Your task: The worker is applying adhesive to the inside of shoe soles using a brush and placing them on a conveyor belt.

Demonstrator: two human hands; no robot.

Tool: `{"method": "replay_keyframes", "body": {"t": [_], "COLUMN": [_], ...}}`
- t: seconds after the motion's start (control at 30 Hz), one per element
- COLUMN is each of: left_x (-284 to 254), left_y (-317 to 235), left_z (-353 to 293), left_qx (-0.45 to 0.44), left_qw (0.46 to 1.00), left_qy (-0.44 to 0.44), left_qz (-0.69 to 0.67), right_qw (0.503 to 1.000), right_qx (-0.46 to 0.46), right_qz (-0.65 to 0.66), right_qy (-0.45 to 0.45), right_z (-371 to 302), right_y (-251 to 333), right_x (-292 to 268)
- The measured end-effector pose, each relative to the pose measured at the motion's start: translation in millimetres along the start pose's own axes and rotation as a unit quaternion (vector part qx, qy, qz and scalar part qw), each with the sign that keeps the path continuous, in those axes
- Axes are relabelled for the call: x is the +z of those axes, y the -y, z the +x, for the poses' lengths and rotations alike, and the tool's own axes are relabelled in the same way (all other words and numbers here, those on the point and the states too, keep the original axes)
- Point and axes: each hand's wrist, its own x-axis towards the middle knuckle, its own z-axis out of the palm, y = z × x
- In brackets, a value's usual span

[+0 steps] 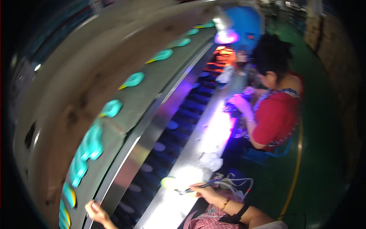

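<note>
A green floor (272, 187) with a yellow line (297, 170) runs along the right of the work line. On the left, a dark green belt (146, 97) carries turquoise and yellow pieces (133, 80); a metal rail (133, 152) borders it. A dark lower channel (177, 110) containing pale oval shapes lies between the rail and the brightly lit bench (164, 208). The left hand (98, 212) is partly curled beside the rail; contact with the rail, or any held object, cannot be determined. The right hand (207, 192) is closed around a slim dark tool (206, 184), directed toward a yellow-green rimmed piece (169, 183) on the bench. Blur and glare obscure tip contact. A crumpled white cloth (212, 162) lies beyond the right hand. A co-worker in red (276, 120) sits farther along the bench.
</note>
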Motion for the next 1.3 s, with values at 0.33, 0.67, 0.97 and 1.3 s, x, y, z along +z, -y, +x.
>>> {"method": "replay_keyframes", "body": {"t": [0.33, 0.67, 0.97, 1.3], "left_x": [-6, 33, 112, 118], "left_y": [-13, 48, 17, -57], "left_z": [43, 160, 156, 147], "left_qx": [-0.109, -0.117, -0.161, -0.09], "left_qw": [0.979, 0.897, 0.925, 0.932], "left_qy": [0.154, 0.396, 0.343, 0.352], "left_qz": [-0.082, 0.157, 0.02, 0.002], "right_qw": [0.999, 0.999, 0.987, 0.993], "right_qx": [-0.009, -0.006, -0.023, -0.003], "right_qz": [-0.006, 0.046, 0.086, 0.065], "right_qy": [-0.038, -0.026, -0.136, -0.1], "right_z": [-13, -29, -37, -38], "right_y": [12, 6, -3, -1], "right_x": [8, 5, -31, -21]}}
